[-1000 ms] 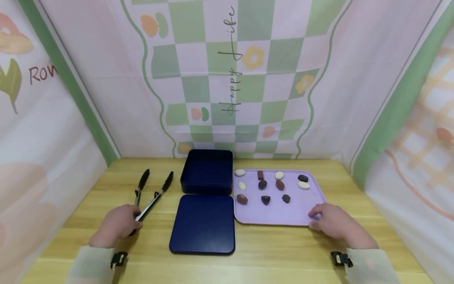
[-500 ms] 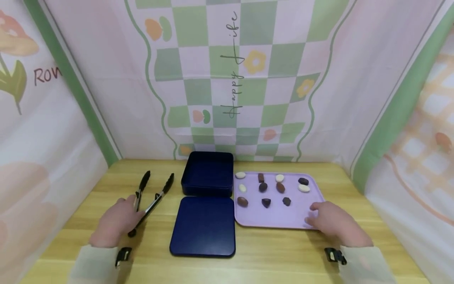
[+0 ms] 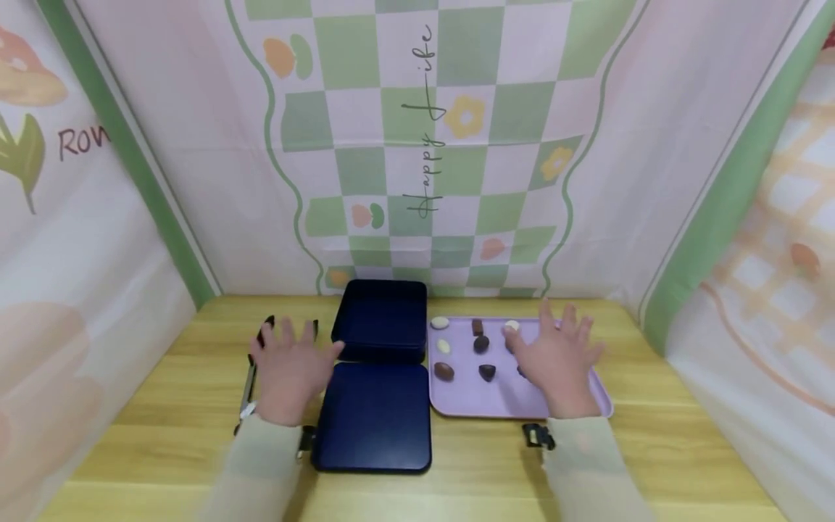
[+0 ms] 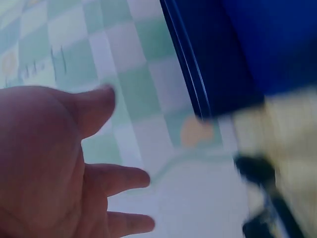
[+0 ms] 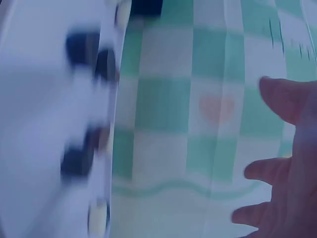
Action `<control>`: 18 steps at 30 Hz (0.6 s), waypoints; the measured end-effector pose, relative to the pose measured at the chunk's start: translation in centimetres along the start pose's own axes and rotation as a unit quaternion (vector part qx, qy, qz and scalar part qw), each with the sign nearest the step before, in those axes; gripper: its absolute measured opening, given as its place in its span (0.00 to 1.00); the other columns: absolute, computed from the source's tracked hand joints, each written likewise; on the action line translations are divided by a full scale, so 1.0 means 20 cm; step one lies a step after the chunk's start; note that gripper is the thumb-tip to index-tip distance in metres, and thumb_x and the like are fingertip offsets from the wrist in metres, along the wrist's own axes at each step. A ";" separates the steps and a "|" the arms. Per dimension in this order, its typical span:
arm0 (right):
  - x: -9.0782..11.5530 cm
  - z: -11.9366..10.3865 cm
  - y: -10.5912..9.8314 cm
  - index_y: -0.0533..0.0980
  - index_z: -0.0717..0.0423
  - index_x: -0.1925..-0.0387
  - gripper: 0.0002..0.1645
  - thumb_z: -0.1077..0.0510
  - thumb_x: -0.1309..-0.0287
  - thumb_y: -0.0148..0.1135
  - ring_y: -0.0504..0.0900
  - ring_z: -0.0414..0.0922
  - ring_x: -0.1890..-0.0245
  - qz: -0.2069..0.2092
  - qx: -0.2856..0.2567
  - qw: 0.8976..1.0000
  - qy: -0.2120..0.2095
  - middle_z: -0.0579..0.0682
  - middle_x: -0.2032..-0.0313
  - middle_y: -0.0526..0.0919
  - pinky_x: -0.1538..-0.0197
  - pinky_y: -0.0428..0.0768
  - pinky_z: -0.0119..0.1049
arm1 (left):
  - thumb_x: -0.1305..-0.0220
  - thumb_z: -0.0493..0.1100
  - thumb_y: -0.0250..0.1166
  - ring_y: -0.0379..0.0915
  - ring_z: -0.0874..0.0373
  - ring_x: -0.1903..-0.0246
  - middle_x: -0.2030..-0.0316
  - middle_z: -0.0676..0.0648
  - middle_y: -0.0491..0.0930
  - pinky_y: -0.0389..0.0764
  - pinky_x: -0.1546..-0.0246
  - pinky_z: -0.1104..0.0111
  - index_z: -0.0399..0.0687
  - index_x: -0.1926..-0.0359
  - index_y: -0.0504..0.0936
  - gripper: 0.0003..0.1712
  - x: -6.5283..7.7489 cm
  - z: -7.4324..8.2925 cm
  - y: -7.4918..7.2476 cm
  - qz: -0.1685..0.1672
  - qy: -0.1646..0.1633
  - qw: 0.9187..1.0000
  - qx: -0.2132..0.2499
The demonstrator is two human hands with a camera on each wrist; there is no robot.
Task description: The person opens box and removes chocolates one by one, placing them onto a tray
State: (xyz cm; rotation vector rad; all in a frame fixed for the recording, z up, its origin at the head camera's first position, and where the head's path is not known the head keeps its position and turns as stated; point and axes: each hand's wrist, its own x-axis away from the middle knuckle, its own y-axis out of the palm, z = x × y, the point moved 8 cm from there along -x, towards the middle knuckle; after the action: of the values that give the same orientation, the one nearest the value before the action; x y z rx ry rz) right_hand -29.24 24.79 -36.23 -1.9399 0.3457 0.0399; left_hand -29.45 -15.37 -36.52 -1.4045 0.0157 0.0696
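My left hand (image 3: 291, 373) is raised with its fingers spread, holding nothing. It overlaps the black-tipped tongs (image 3: 248, 388) in the head view, hiding much of them. My right hand (image 3: 557, 362), fingers spread too, hovers over the right part of the lilac tray (image 3: 457, 404) and hides some of the chocolates there. Left of that hand, brown, dark and white chocolates show on the tray, among them an oval brown chocolate (image 3: 444, 371), a dark wedge-shaped one (image 3: 487, 373) and a white oval one (image 3: 440, 322).
An open dark blue box (image 3: 381, 315) stands at the back middle of the wooden table (image 3: 483, 471). Its flat dark blue lid (image 3: 374, 420) lies in front of it, beside the tray. A patterned curtain (image 3: 417, 167) rises behind the table.
My left hand has let go of the tongs, lifted and moved right. My right hand has left the tray's front right corner and moved left and up over the tray. Both hands have spread their fingers.
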 end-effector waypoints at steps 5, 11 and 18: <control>-0.01 -0.23 0.10 0.44 0.52 0.21 0.63 0.14 0.43 0.29 0.16 0.67 0.31 -0.001 -0.026 1.000 -0.018 0.66 0.26 0.25 0.43 0.19 0.75 | 0.28 0.73 0.34 0.26 0.27 0.28 0.25 0.31 0.43 0.31 0.35 0.33 0.51 0.22 0.54 0.46 -0.05 0.24 0.07 -0.005 0.000 1.000 -0.016; 0.00 -0.42 0.18 0.45 0.47 0.20 0.62 0.13 0.45 0.28 0.16 0.64 0.31 -0.023 -0.036 0.998 -0.037 0.65 0.25 0.29 0.41 0.22 0.75 | 0.30 0.76 0.33 0.21 0.31 0.28 0.23 0.37 0.36 0.24 0.39 0.31 0.58 0.21 0.52 0.46 -0.07 0.41 0.14 -0.025 0.019 1.000 -0.006; 0.03 -0.45 0.25 0.47 0.45 0.21 0.64 0.11 0.49 0.26 0.14 0.62 0.31 -0.042 0.009 0.998 -0.053 0.64 0.25 0.28 0.40 0.22 0.75 | 0.33 0.79 0.33 0.26 0.32 0.27 0.23 0.39 0.38 0.27 0.36 0.33 0.60 0.21 0.52 0.48 -0.08 0.48 0.15 -0.024 0.026 0.999 -0.037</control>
State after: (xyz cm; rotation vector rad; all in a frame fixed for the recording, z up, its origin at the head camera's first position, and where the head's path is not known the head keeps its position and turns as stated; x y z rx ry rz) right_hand -31.16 14.74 -37.28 -1.9250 0.1937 0.0841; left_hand -31.45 -5.55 -37.88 -1.4789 0.0222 -0.0056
